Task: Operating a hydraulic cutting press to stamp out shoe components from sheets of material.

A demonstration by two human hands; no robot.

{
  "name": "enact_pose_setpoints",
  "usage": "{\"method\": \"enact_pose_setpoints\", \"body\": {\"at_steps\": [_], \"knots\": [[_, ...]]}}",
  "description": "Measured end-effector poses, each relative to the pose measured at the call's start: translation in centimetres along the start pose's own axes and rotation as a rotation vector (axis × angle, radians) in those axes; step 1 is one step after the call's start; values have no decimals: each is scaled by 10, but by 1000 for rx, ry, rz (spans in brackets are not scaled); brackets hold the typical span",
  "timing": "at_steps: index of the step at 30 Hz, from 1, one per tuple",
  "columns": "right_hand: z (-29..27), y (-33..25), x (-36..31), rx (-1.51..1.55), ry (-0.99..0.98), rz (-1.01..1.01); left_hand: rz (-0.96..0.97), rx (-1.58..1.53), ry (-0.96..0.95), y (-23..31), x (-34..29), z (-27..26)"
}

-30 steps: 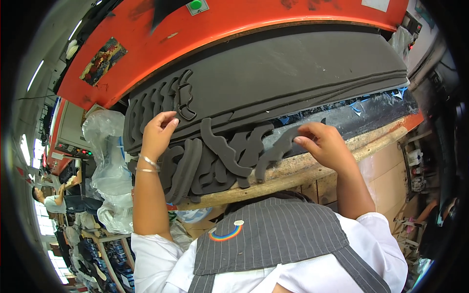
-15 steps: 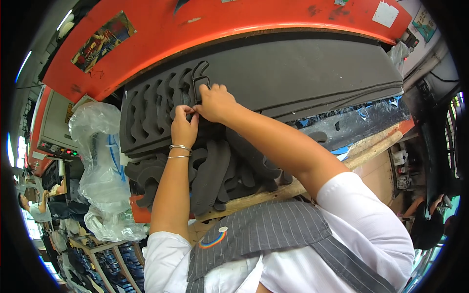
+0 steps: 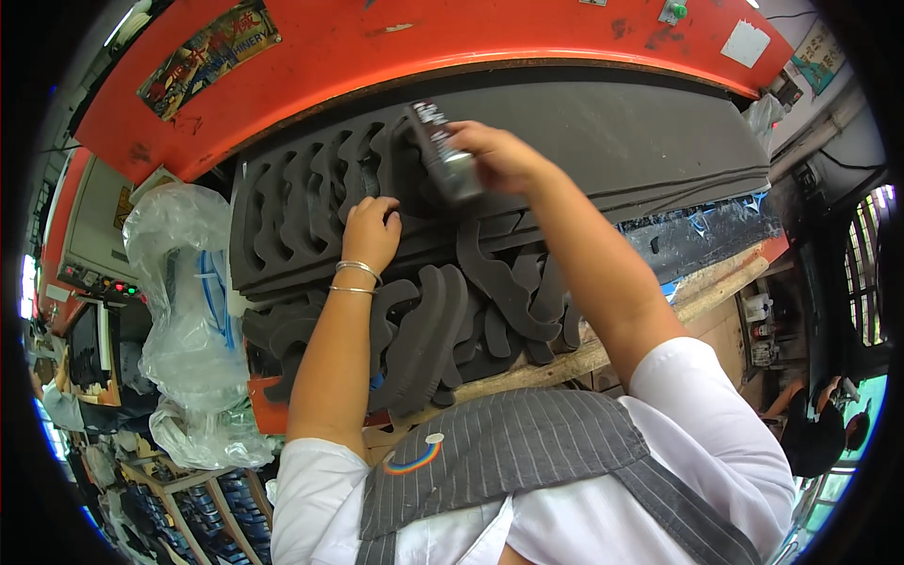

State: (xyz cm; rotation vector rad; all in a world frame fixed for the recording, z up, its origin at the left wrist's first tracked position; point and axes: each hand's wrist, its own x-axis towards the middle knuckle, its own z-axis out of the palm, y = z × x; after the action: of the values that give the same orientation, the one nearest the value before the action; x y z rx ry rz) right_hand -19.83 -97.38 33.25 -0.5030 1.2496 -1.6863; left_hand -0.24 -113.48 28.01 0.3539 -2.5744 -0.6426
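A thick stack of dark grey foam sheets (image 3: 603,132) lies in front of me, with a row of wavy cut-outs (image 3: 311,198) in its left part. My right hand (image 3: 499,155) grips a cutting die (image 3: 450,162), a dark and silvery metal form smeared by motion, tilted above the foam just right of the cut-outs. At the near edge of the stack, beside the last cut-out, my left hand (image 3: 372,231) rests with its fingers curled down. Whatever lies under its fingertips is hidden. Curved foam pieces (image 3: 433,330) are heaped between my arms and the stack.
Behind the foam runs a large orange-red machine beam (image 3: 452,38). Clear plastic bags (image 3: 188,311) hang at the left, below a control box (image 3: 104,221) with lit buttons. A wooden pole (image 3: 697,306) borders the near side of the work surface.
My right hand has lifted the cutting die off the foam and swung it to the right. My left hand has come away from it, slightly toward me. More of the heaped pieces shows.
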Motion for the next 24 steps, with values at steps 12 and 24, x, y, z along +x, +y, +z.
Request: {"method": "enact_pose_setpoints", "body": {"at_steps": [12, 24], "knots": [[-78, -22, -141, -1550, 671, -199, -458, 556, -536, 38, 114, 15], [47, 103, -150, -1553, 224, -594, -872, -188, -357, 5, 123, 22]]}}
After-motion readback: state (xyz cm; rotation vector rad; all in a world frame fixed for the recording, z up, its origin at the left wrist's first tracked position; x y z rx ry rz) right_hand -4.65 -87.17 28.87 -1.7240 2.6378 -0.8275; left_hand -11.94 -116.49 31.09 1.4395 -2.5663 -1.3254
